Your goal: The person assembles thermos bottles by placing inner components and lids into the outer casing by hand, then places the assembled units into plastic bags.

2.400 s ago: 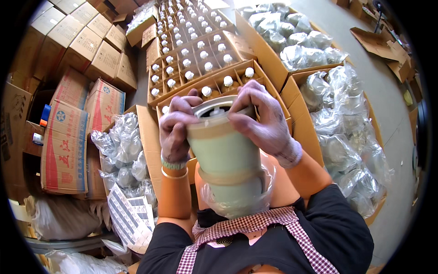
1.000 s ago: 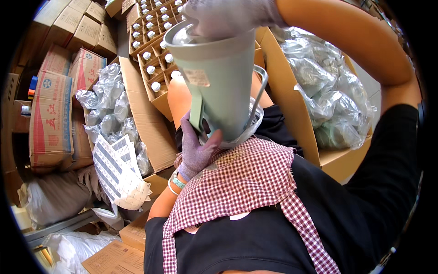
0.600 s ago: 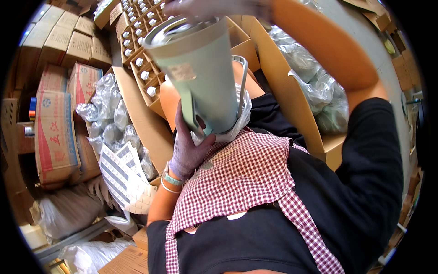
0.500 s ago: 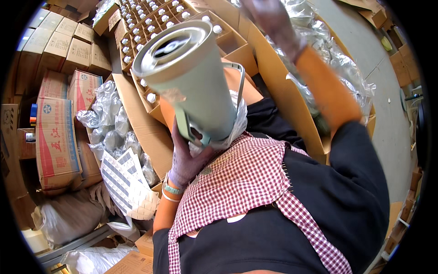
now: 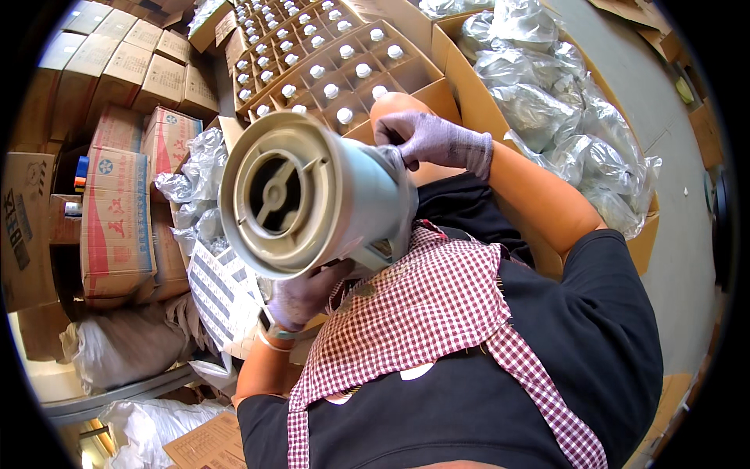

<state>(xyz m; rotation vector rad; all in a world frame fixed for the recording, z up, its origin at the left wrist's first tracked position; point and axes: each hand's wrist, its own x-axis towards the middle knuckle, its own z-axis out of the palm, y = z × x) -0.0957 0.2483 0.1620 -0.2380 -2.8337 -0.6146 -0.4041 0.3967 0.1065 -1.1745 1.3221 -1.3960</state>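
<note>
Above the lap of a person in a red-and-white checked apron [image 5: 406,305], a pale green, tapering cylindrical container [image 5: 363,195] lies tilted in gloved hands, its beige ringed end facing the camera, a bar crossing the round opening. The greyish-purple-gloved left hand [image 5: 301,297] supports it from below, fingers bent against its near side and partly hidden. The matching gloved right hand [image 5: 433,141] works at the other end, thumb and fingers pinching a clear plastic bag [image 5: 406,187] that wraps it, close to the near right corner of a divided brown carton [image 5: 426,98] filled with white-capped bottles [image 5: 363,70].

Print crowds the left side: a worn brown carton [image 5: 117,227] bears large red characters, blue bands and a blue emblem; a darker carton [image 5: 27,227] at far left carries bold black lettering and symbols; stacked cartons [image 5: 125,70] behind show small dark print. White paper sheets [image 5: 223,293] striped in grey, their rows too fine to read, lie just beside the container. At right, silvery plastic-wrapped items [image 5: 539,109] rise above the rim of a long open carton [image 5: 461,70] on the grey floor [image 5: 672,187].
</note>
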